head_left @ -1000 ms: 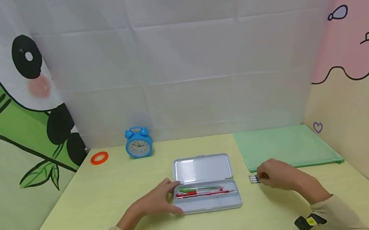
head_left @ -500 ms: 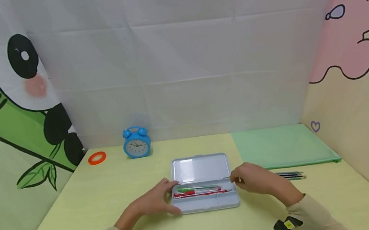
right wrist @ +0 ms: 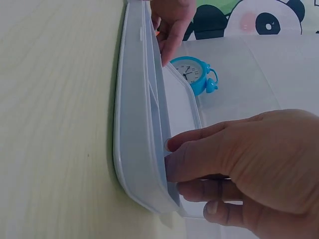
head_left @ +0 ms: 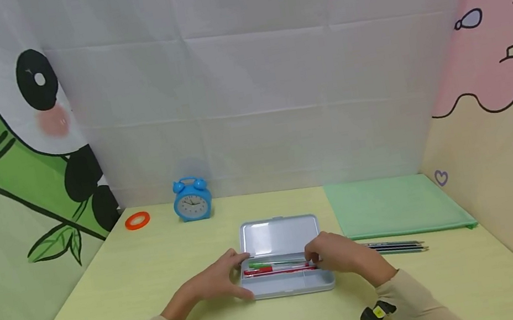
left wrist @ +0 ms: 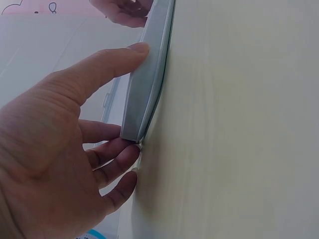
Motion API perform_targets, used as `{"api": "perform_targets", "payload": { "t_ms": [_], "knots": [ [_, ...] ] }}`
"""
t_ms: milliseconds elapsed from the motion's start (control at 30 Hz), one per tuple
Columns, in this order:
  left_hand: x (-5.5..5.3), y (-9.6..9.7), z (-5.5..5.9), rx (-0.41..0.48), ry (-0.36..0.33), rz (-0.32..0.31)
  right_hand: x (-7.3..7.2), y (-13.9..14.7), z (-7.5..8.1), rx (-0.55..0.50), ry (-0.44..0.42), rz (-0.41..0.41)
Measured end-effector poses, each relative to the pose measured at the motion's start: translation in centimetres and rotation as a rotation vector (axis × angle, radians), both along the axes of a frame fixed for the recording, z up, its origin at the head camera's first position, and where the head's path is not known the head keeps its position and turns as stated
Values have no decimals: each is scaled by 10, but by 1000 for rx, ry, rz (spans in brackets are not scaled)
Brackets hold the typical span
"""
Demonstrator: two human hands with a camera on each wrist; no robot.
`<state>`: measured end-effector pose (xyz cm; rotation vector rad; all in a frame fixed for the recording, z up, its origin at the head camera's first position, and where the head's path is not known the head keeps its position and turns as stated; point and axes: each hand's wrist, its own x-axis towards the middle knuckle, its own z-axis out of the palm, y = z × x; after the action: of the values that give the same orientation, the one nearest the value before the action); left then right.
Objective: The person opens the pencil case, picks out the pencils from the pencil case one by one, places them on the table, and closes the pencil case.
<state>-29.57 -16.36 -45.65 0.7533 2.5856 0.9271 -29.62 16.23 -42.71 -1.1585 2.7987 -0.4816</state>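
A light grey-blue pencil case (head_left: 291, 285) lies open on the table, its lid tipped back. Inside it are a green pen (head_left: 260, 264), a red-capped pen (head_left: 257, 271) and a thin red pencil (head_left: 279, 272). My left hand (head_left: 218, 283) grips the case's left end, thumb on the front wall and fingers around the corner. My right hand (head_left: 333, 251) reaches over the right end of the case, its fingertips down inside at the right ends of the pens. The case wall hides those fingertips in the right wrist view, so I cannot tell whether they pinch anything.
Several dark pencils (head_left: 398, 247) lie right of the case, partly behind my right hand. A green folder (head_left: 397, 207) lies behind them. At the back stand a blue alarm clock (head_left: 192, 201) and, flat beside it, an orange ring (head_left: 137, 220). A white curtain hangs behind the table.
My right hand has left the dark pencils and moved left to the case, its fingertips now inside. My left hand has stayed on the case's left end.
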Motion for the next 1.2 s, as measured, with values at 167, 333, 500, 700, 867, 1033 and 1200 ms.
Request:
{"api": "perform_targets", "payload": {
  "t_ms": [167,333,500,700,867,1033,1200],
  "knots": [
    [-1,0,1,-2,-3,1,-2,-2,-5,21,30,-18],
    [-1,0,1,-2,-2,2,-4,-4,-8,18,66,-2],
    [0,1,1,-3,-4,2,-4,-4,-6,22,59,9],
    [0,0,2,3,0,1,-2,-5,-2,14,119,-1],
    [-1,0,1,8,-1,1,-1,-8,-2,35,229,-6],
    [-1,-1,-1,3,1,-1,0,-11,-5,29,260,20],
    [0,-1,-1,-1,16,-10,1,-15,-5,64,256,43]
  ]
}}
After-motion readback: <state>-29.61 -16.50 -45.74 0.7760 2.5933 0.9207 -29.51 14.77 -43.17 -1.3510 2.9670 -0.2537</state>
